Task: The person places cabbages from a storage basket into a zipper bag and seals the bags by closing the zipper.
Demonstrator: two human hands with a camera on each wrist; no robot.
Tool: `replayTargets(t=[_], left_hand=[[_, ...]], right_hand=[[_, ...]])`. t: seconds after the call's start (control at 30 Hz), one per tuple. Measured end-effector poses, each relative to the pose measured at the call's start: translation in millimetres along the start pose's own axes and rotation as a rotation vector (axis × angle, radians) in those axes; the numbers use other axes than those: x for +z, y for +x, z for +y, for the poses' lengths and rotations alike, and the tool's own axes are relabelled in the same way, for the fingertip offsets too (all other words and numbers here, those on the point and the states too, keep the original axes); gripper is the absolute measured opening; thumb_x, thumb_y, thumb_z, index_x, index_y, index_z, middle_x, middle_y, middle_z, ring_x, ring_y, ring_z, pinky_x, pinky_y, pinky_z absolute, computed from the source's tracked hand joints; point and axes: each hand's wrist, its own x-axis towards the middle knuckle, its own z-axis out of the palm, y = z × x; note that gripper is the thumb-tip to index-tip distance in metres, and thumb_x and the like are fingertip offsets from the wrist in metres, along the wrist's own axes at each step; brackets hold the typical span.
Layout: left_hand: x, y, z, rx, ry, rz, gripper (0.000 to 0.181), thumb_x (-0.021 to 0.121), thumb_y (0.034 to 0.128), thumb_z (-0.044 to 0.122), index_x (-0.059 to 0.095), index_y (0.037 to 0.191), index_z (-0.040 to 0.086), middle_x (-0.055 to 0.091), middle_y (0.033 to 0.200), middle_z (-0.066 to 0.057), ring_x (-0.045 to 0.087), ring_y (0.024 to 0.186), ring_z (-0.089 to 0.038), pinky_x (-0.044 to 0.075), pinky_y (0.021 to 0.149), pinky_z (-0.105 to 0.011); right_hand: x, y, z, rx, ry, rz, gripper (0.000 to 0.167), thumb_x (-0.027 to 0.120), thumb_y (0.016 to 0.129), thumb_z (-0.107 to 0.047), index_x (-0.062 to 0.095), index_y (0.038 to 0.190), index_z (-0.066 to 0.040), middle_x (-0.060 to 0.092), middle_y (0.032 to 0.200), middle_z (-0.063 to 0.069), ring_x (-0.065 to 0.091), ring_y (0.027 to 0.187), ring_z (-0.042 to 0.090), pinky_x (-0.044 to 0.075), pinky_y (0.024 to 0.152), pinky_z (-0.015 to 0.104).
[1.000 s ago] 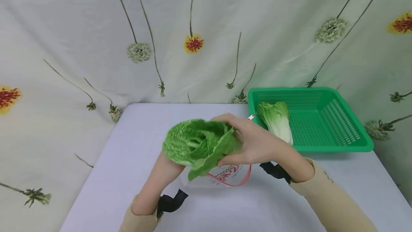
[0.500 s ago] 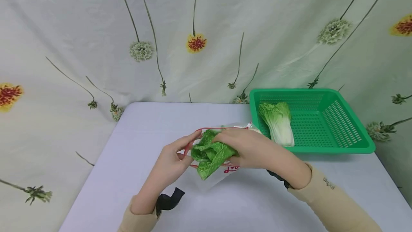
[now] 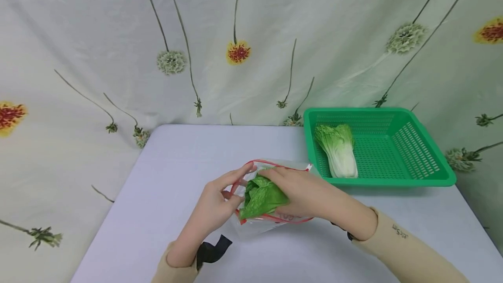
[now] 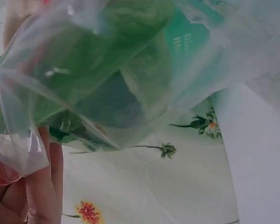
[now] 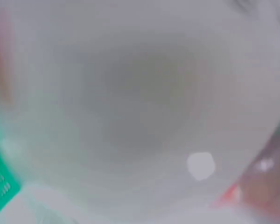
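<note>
A clear plastic bag [image 3: 251, 227] with a red-edged mouth is at the middle of the table, its mouth facing left. Leafy green cabbage [image 3: 264, 196] sits in that mouth, and the right hand [image 3: 310, 190] grips it from the right. The left hand [image 3: 217, 202] pinches the bag's rim at the left side. In the left wrist view, the fingers [image 4: 42, 186] hold the bag [image 4: 144, 112], with green leaf showing through the film. Pale blur of the cabbage or bag fills most of the right wrist view; the right fingertips are hidden.
A green basket [image 3: 397, 182] stands at the back right of the white table [image 3: 188, 152], with another cabbage [image 3: 341, 154] in its left part. A floral cloth [image 3: 267, 8] hangs behind the table. Black straps [image 3: 214, 250] dangle below the wrists.
The cabbage has come down from above the bag into its mouth. My left hand let go of the cabbage and took the bag's rim; my right hand kept its grip, moving slightly down and right.
</note>
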Motion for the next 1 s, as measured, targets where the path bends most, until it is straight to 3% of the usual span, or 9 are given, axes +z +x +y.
replayTargets(t=[0.07, 0.17, 0.23, 0.33, 0.47, 0.63, 0.8, 0.93, 1.0], left_hand=[[-0.7, 0.8, -0.2, -0.027, -0.04, -0.006, 0.076, 0.048, 0.0812, -0.015, 0.052, 0.144, 0.028, 0.061, 0.137, 0.001, 0.061, 0.108, -0.024, 0.056, 0.067, -0.025], [-1.8, 2.2, 0.2, -0.06, -0.096, -0.023, 0.075, 0.045, 0.083, -0.015, 0.051, 0.144, 0.028, 0.06, 0.139, 0.001, 0.06, 0.109, -0.025, 0.056, 0.068, -0.026], [-2.3, 2.8, 0.5, -0.068, -0.11, -0.029, 0.074, 0.044, 0.0837, -0.015, 0.051, 0.144, 0.028, 0.059, 0.139, 0.0, 0.06, 0.11, -0.026, 0.056, 0.069, -0.026], [-3.2, 2.7, 0.1, -0.077, -0.116, -0.034, 0.074, 0.043, 0.0845, -0.014, 0.051, 0.144, 0.029, 0.059, 0.14, 0.0, 0.06, 0.111, -0.026, 0.056, 0.069, -0.026], [-4.3, 2.5, -1.2, -0.076, -0.116, -0.035, 0.073, 0.043, 0.0846, -0.014, 0.051, 0.145, 0.027, 0.058, 0.14, -0.002, 0.06, 0.111, -0.026, 0.057, 0.071, -0.026], [-5.3, 1.9, -3.1, -0.08, -0.114, -0.05, 0.073, 0.043, 0.0845, -0.013, 0.05, 0.146, 0.026, 0.057, 0.142, -0.002, 0.059, 0.112, -0.027, 0.056, 0.072, -0.026], [-10.5, 0.9, -7.2, -0.078, -0.079, -0.044, 0.075, 0.042, 0.0827, -0.014, 0.051, 0.145, 0.027, 0.057, 0.142, -0.001, 0.058, 0.113, -0.027, 0.048, 0.061, -0.021], [-16.9, 1.2, -12.1, -0.033, -0.051, 0.008, 0.072, 0.042, 0.0831, -0.015, 0.055, 0.142, 0.025, 0.056, 0.142, -0.003, 0.059, 0.117, -0.025, 0.044, 0.063, -0.019], [-19.0, 1.2, -15.1, 0.009, -0.079, 0.057, 0.063, 0.043, 0.088, -0.013, 0.056, 0.14, 0.019, 0.054, 0.143, -0.006, 0.059, 0.121, -0.021, 0.049, 0.076, -0.017]], right_hand=[[-7.7, -10.0, 4.6, -0.087, 0.059, 0.122, 0.067, 0.084, 0.077, -0.024, 0.055, 0.136, -0.01, 0.064, 0.129, 0.001, 0.062, 0.116, 0.017, 0.054, 0.094, 0.035], [-18.7, -24.6, 21.6, -0.218, 0.219, 0.368, 0.044, 0.079, 0.081, -0.009, 0.066, 0.123, -0.009, 0.07, 0.118, 0.002, 0.065, 0.109, 0.014, 0.055, 0.091, 0.029], [-22.2, -32.3, 38.9, -0.238, 0.331, 0.478, 0.035, 0.072, 0.084, 0.002, 0.069, 0.117, -0.009, 0.072, 0.114, 0.004, 0.066, 0.108, 0.01, 0.053, 0.092, 0.024], [-19.4, -38.1, 64.2, -0.125, 0.457, 0.462, 0.036, 0.06, 0.091, 0.008, 0.068, 0.121, -0.01, 0.071, 0.118, 0.005, 0.062, 0.113, 0.001, 0.049, 0.097, 0.019], [-5.5, -37.3, 84.8, 0.038, 0.547, 0.265, 0.033, 0.057, 0.098, -0.004, 0.063, 0.13, -0.01, 0.065, 0.13, 0.006, 0.057, 0.122, 0.003, 0.048, 0.103, 0.026], [8.6, -32.8, 93.9, 0.08, 0.723, 0.206, 0.022, 0.063, 0.096, -0.011, 0.067, 0.117, -0.005, 0.063, 0.131, 0.014, 0.06, 0.119, 0.007, 0.049, 0.1, 0.024], [15.5, -27.7, 89.5, 0.03, 0.794, 0.309, 0.008, 0.06, 0.096, -0.004, 0.063, 0.103, -0.002, 0.064, 0.129, 0.015, 0.059, 0.118, 0.0, 0.05, 0.094, 0.019], [14.7, -23.0, 72.8, 0.088, 0.746, 0.554, 0.006, 0.059, 0.096, -0.001, 0.06, 0.102, 0.0, 0.073, 0.109, -0.01, 0.059, 0.079, -0.004, 0.048, 0.067, 0.017], [14.2, -18.7, 63.6, 0.136, 0.745, 0.674, 0.008, 0.059, 0.096, 0.0, 0.06, 0.103, 0.003, 0.071, 0.097, -0.02, 0.049, 0.064, 0.0, 0.04, 0.056, 0.019]])
